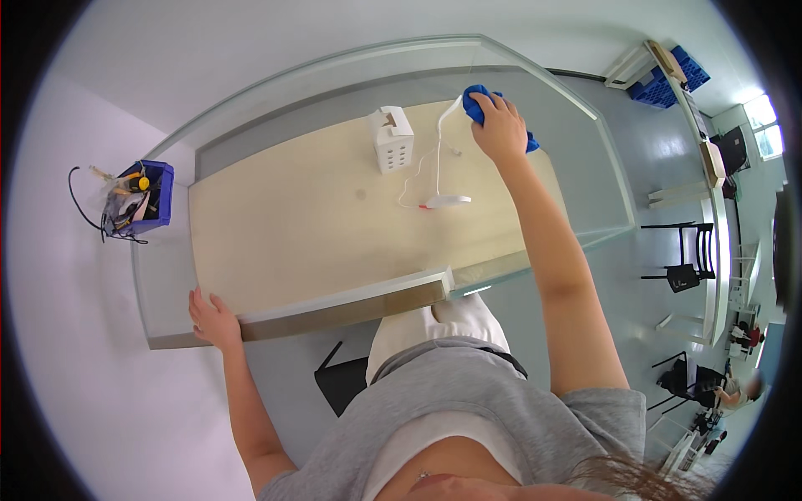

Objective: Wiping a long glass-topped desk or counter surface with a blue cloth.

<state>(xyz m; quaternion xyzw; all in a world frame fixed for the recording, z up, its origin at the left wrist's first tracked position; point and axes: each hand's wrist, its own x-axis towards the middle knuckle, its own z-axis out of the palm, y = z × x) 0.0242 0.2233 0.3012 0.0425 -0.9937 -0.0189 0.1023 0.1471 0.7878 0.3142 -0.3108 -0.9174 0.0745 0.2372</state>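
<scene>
My right hand [501, 130] is stretched out to the table's far right, with its fingers closed over a crumpled blue cloth [476, 102]. Beside it on the left stands a white desk lamp [439, 159] with a thin curved neck; a thin white cable trails next to it. Left of the lamp is a white box [393, 146] with a slot in its top and rows of holes in its side. My left hand [215, 321] lies on the table's near left corner, fingers apart and nothing in it.
The table [292, 225] has a beige top and a glass border. A blue-purple bin [159, 197] of tools and cables stands at its left end, by the wall. A black chair [344, 380] is below the near edge. More chairs, a long desk [717, 250] and a person are at the far right.
</scene>
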